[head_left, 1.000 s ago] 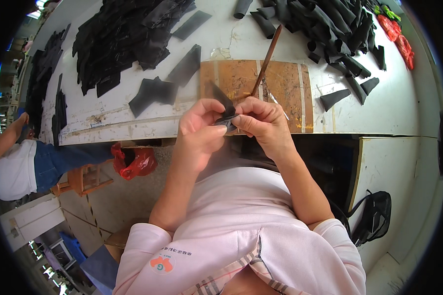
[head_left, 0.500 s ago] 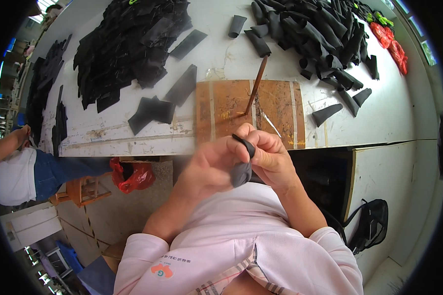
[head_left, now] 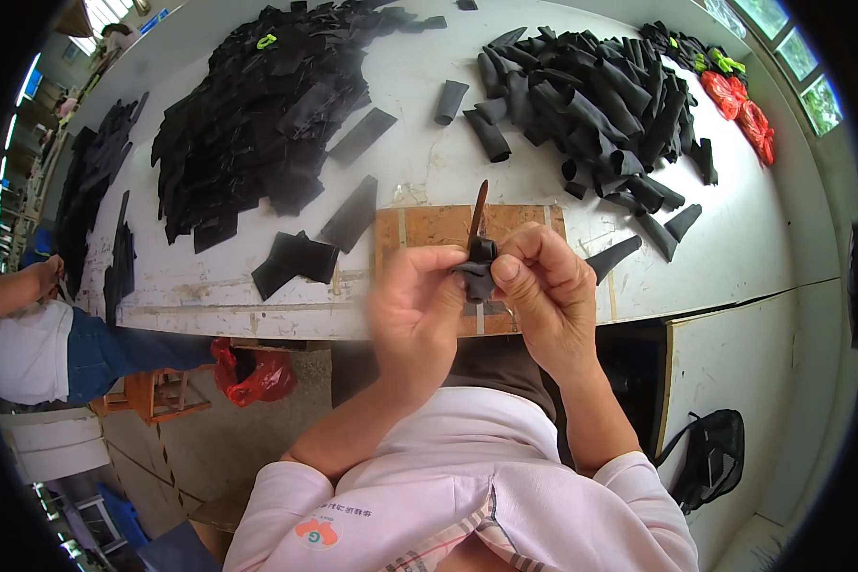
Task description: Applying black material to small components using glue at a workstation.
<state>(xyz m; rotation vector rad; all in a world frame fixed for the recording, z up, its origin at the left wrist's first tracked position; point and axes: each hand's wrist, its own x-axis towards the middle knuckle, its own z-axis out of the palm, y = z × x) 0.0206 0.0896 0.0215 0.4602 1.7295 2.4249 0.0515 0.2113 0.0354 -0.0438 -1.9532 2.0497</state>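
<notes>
My left hand (head_left: 412,303): fingers clamped on small black piece (head_left: 477,275), thumb side toward me; slightly blurred. My right hand (head_left: 543,286): fingers pinched on same piece from the other side, thumb on top. Piece is dark, folded or rolled, held up between both hands above the desk's near edge, not lying on it. Thin brown stick (head_left: 477,212) rises from the piece, tilted a bit right; can't tell if it's stuck into the piece or just behind it.

Under/behind hands: brown board (head_left: 419,234) flat on white desk (head_left: 400,124), w/ pale tape strips.

Left of board: 3 flat black strips (head_left: 351,213), loose, apart from each other. Further left & up: big heap of flat black cut pieces (head_left: 257,105), w/ a small green bit on top. Far left edge: another dark stack (head_left: 91,181).

Right of board: single black cone-like pieces (head_left: 612,257) near desk edge. Up right: pile of rolled black tubes (head_left: 591,105). Far right corner: red items (head_left: 744,110), kind unclear.

Below desk: red plastic bag (head_left: 253,377) on floor, wooden stool (head_left: 157,396) just beside it. Right floor: black bag (head_left: 710,458). Far left: another person (head_left: 38,334), white top, blue trousers, at desk's left end.
</notes>
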